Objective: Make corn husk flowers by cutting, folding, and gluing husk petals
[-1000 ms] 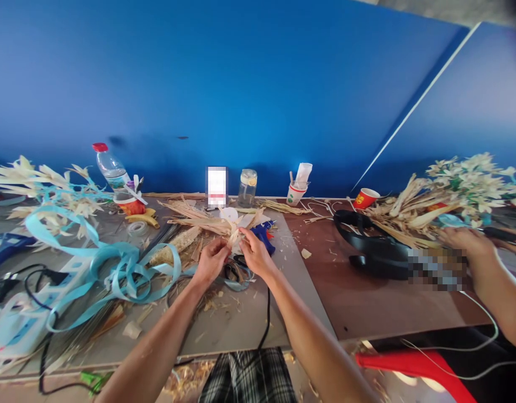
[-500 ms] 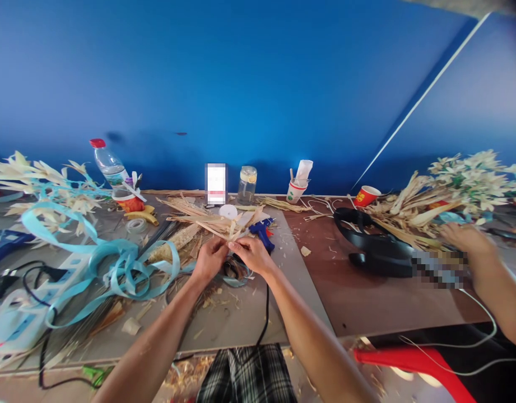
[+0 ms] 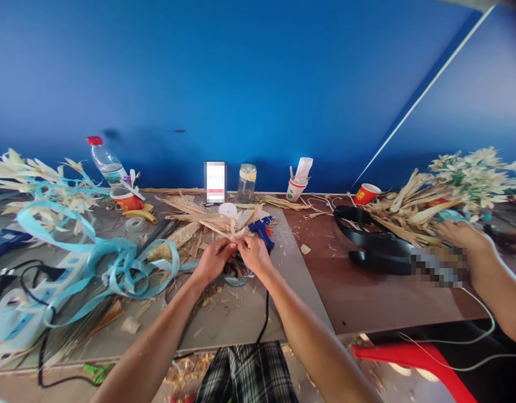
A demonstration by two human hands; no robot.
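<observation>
Both my hands meet over the middle of the table, fingertips pinched together. My left hand [image 3: 216,258] is closed, and my right hand [image 3: 252,253] presses against it from the other side. A pale dried husk strip [image 3: 233,228] shows at the fingertips; how much of it each hand grips is partly hidden. Right behind the hands lies a pile of dried husk strips [image 3: 199,212]. A blue glue gun [image 3: 264,232] rests beside my right hand. A roll of white tape [image 3: 228,210] sits beyond the pile, and light-blue ribbon [image 3: 134,268] is heaped left of my left hand.
A white power strip [image 3: 14,324] with black cords lies at left. A bottle [image 3: 106,162], a phone [image 3: 215,182], a glass jar [image 3: 246,183] and paper cups [image 3: 297,189] line the wall. At right, a co-worker's hand [image 3: 468,240] is near a black headset [image 3: 375,246] and husk flowers [image 3: 472,179].
My fingertips have drawn closer together, and my left hand has turned and shifted slightly right. The co-worker's hand at right has moved slightly left.
</observation>
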